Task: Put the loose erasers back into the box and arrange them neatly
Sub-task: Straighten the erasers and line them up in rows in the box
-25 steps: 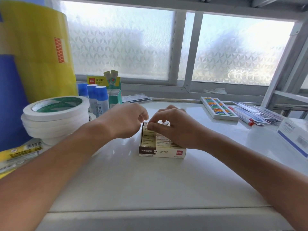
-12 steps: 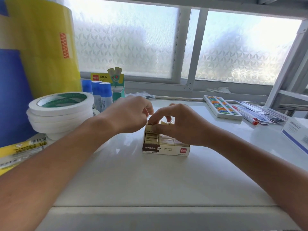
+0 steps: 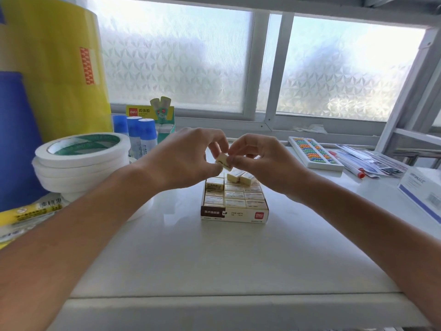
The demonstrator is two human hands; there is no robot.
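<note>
While most small cream rectangular erasers [image 3: 235,195] sit in rows in the brown-and-cream cardboard box [image 3: 235,214], both hands' grip, left hand [image 3: 188,158] and right hand [image 3: 260,161], pinches one cream eraser [image 3: 223,161]; directly below it two tilted erasers [image 3: 239,176] still need seating.

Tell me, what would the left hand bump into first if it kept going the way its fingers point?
Most likely the right hand. The left hand points rightward, and both pinch the same small cream rectangular eraser between them, above the brown-and-cream cardboard eraser box.
</note>
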